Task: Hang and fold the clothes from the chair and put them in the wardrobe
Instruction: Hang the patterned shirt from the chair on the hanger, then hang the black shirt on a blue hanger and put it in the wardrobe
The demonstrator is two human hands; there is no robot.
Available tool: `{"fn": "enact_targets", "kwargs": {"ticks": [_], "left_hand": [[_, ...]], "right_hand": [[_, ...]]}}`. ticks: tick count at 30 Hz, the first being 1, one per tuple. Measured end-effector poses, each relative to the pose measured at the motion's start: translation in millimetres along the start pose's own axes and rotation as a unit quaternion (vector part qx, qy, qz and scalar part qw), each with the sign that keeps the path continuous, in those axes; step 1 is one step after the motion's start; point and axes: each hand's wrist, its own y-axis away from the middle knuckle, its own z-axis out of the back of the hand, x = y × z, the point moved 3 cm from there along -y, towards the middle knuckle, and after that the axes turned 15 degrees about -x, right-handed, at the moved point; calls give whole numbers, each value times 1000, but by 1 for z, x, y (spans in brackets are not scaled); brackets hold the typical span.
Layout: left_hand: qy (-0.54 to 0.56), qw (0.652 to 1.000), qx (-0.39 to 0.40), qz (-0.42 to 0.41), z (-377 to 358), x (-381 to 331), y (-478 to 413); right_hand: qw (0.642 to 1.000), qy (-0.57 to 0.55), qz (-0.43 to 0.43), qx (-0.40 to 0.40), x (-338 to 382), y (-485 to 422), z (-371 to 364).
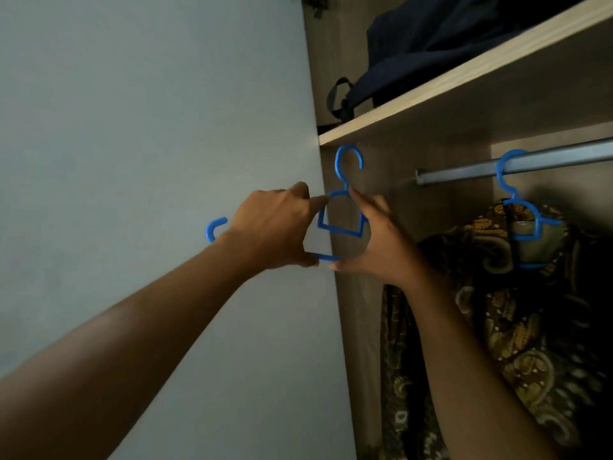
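Observation:
A bare blue plastic hanger [341,207] is held up in front of the open wardrobe, hook upward, just below the wooden shelf [464,78]. My left hand [275,227] grips its left side and my right hand [374,237] grips its right side. A blue hook end [214,229] sticks out behind my left wrist; I cannot tell whether it belongs to a second hanger. On the metal rail [530,162] hangs another blue hanger [520,207] carrying a brown-and-gold patterned garment [517,327].
The wardrobe door's pale inner face [149,161] fills the left half of the view. Dark blue fabric with a black strap [431,38] lies on the top shelf. The rail's left part is bare.

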Motion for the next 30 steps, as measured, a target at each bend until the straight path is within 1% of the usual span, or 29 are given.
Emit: {"fn": "enact_targets", "kwargs": {"ticks": [5,8,11,14,16,18,21,25,30], "left_hand": [[10,999,28,44,66,42,82],[1,995,50,92,111,77,153],[-21,987,67,142,161,113,229],[-40,978,68,192,213,147,299],[-66,969,67,227,246,169,346],[-83,959,68,261,268,183,381],[-112,937,95,316,307,209,441],[-150,920,112,343,338,233,505],[-171,898,150,376,335,265,586]], "right_hand": [[998,-22,32,48,85,47,-1],[995,-42,59,64,158,81,-17],[989,-64,103,84,239,110,-37],[978,-86,174,82,321,132,-56],[967,-106,209,95,376,148,-70],[959,-126,230,111,412,159,-84],[939,-148,275,147,471,185,-114],[917,-194,301,174,533,222,-159],[895,-230,332,188,589,266,-232]]}}
